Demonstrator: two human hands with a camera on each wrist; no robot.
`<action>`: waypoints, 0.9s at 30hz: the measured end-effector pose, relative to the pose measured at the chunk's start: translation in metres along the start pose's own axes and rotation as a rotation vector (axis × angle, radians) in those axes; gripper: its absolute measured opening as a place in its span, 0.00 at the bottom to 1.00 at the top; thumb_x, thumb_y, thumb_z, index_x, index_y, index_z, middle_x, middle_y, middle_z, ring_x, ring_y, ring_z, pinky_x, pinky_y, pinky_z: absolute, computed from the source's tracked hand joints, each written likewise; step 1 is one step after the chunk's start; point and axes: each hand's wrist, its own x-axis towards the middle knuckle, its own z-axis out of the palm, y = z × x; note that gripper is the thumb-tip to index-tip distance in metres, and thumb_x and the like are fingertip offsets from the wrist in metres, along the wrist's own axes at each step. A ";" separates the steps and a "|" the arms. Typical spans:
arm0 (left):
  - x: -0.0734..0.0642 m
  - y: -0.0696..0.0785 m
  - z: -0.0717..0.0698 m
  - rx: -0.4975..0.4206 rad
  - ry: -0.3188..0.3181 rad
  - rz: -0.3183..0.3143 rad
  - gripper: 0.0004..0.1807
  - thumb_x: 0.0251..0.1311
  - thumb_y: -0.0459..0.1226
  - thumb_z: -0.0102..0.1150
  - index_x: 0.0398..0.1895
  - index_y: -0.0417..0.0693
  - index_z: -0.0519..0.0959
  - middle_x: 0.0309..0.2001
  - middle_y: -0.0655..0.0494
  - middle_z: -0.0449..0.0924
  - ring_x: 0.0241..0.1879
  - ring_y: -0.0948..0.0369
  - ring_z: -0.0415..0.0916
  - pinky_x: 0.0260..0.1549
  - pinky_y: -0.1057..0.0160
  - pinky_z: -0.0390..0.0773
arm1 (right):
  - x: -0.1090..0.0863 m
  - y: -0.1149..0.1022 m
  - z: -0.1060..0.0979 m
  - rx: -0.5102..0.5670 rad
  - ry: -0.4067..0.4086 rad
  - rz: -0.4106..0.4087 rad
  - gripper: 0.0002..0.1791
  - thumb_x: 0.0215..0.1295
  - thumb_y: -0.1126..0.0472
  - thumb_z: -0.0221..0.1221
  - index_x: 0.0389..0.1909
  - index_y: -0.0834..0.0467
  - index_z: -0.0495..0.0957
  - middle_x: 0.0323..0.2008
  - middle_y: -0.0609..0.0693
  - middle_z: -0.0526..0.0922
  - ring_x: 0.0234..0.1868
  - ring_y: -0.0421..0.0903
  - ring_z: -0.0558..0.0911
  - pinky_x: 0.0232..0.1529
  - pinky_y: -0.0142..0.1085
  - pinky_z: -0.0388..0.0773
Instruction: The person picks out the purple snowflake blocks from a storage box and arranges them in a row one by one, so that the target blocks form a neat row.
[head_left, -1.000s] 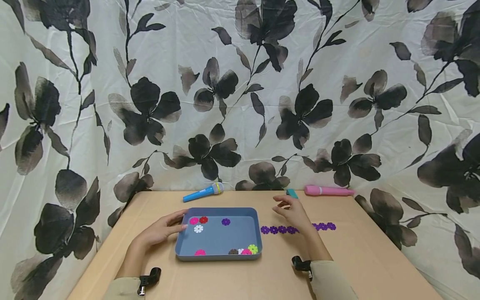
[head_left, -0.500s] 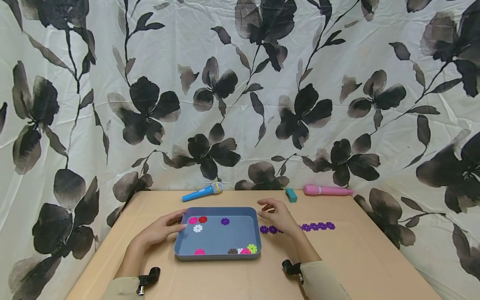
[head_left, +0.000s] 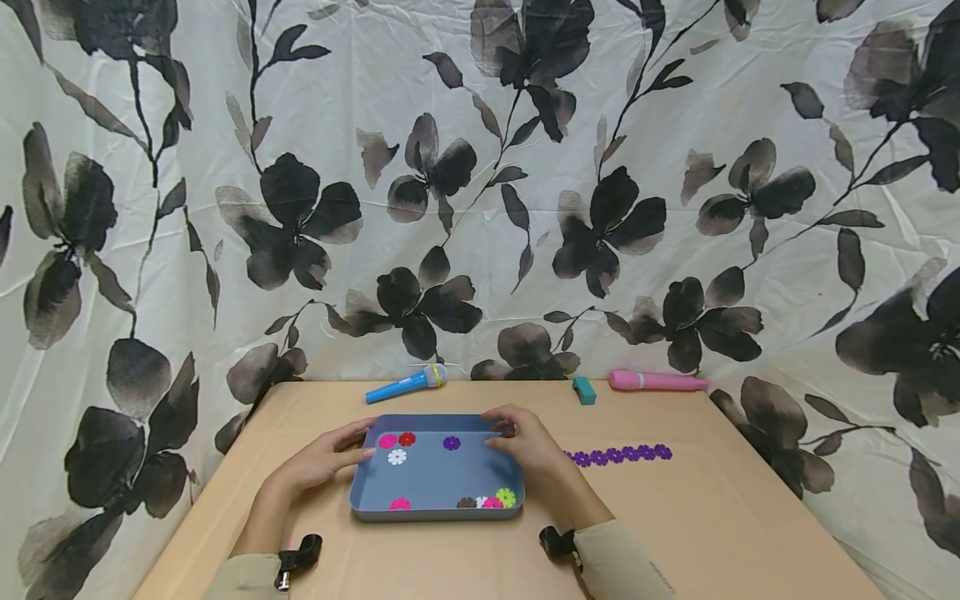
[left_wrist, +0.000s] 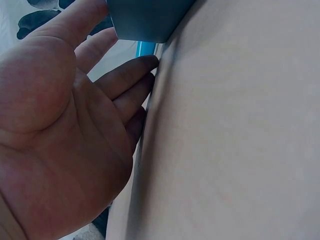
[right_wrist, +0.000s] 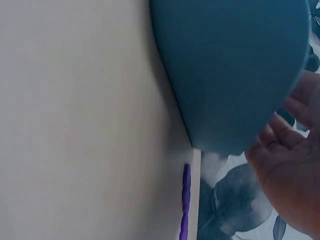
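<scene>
A grey-blue tray (head_left: 435, 515) lies on the table with loose flower-shaped pieces inside: a purple one (head_left: 452, 443), a white one (head_left: 397, 457), a red one (head_left: 407, 438) and several others. My left hand (head_left: 322, 458) holds the tray's left side, thumb over the rim; in the left wrist view its lower fingers (left_wrist: 125, 77) extend below the tray's wall. At the far right corner, my right hand (head_left: 525, 437) overlaps the rim, fingers loosely bent and nothing visible between them. To its right lies a row of joined purple flower pieces (head_left: 630, 454), its left end hidden behind that hand.
A blue toy microphone (head_left: 405, 385) lies at the table's back edge. Further right are a small teal block (head_left: 583, 390) and a pink cylindrical object (head_left: 657, 381). A floral cloth (head_left: 480, 208) hangs behind the table (head_left: 712, 517).
My right hand has moved left from above the purple row to the tray's right side, uncovering the teal block. My left hand and the tray stay in place.
</scene>
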 end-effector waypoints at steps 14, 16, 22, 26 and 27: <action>-0.001 0.002 0.001 0.000 0.000 0.006 0.38 0.73 0.45 0.63 0.81 0.45 0.61 0.79 0.39 0.61 0.79 0.38 0.56 0.76 0.38 0.57 | 0.009 -0.011 0.025 -0.204 -0.034 -0.029 0.22 0.66 0.65 0.70 0.60 0.64 0.81 0.57 0.61 0.82 0.55 0.59 0.84 0.53 0.52 0.84; -0.001 0.003 0.001 -0.001 -0.001 0.016 0.38 0.73 0.45 0.63 0.81 0.44 0.61 0.79 0.38 0.61 0.79 0.38 0.56 0.76 0.37 0.57 | 0.011 -0.013 0.030 -0.211 -0.051 -0.018 0.22 0.67 0.63 0.69 0.61 0.62 0.81 0.57 0.59 0.82 0.54 0.57 0.83 0.52 0.49 0.83; -0.001 0.003 0.001 0.018 -0.003 0.036 0.39 0.72 0.46 0.63 0.80 0.42 0.61 0.79 0.36 0.61 0.79 0.37 0.56 0.76 0.37 0.56 | 0.014 -0.016 0.045 -0.218 -0.048 0.013 0.22 0.67 0.59 0.70 0.60 0.59 0.82 0.56 0.57 0.83 0.51 0.53 0.81 0.48 0.43 0.80; 0.000 0.002 0.001 0.025 0.004 0.017 0.40 0.72 0.46 0.63 0.81 0.43 0.61 0.79 0.38 0.61 0.79 0.38 0.57 0.77 0.38 0.57 | 0.016 -0.014 0.054 -0.207 -0.043 0.048 0.20 0.69 0.58 0.68 0.60 0.58 0.83 0.57 0.55 0.84 0.53 0.52 0.81 0.51 0.45 0.81; 0.000 0.002 0.001 0.023 0.007 0.009 0.40 0.72 0.46 0.63 0.81 0.44 0.61 0.79 0.39 0.61 0.79 0.39 0.57 0.77 0.38 0.57 | 0.016 -0.013 0.055 -0.205 -0.044 0.055 0.20 0.70 0.58 0.68 0.60 0.57 0.83 0.58 0.55 0.84 0.54 0.53 0.81 0.54 0.47 0.82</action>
